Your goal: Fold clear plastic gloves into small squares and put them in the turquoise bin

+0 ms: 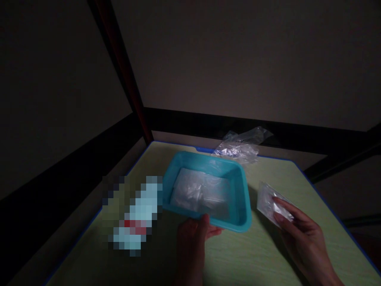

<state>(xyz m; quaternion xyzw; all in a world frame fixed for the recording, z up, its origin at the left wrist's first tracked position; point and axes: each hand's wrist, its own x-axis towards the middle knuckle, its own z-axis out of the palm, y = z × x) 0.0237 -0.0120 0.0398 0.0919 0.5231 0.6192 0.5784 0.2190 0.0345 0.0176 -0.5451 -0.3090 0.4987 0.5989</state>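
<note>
My left hand (pixel 196 234) grips the near rim of a turquoise plastic basin (pixel 244 198), thumb over the edge and fingers underneath. The basin is tilted a little toward me. Flat clear plastic packets (pixel 190 188) lie on its bottom, side by side; what they contain cannot be made out. To the right of the basin, my right hand (pixel 300 234) pinches a folded clear plastic packet (pixel 266 200) between thumb and fingers. That packet is apart from the basin, above the table.
A crumpled clear plastic bag (pixel 238 147) lies at the table's back edge, behind the basin. On the left is a pale, pixelated object (pixel 137 218) with a red band. The light green table (pixel 238 258) has a blue edge and meets dark walls.
</note>
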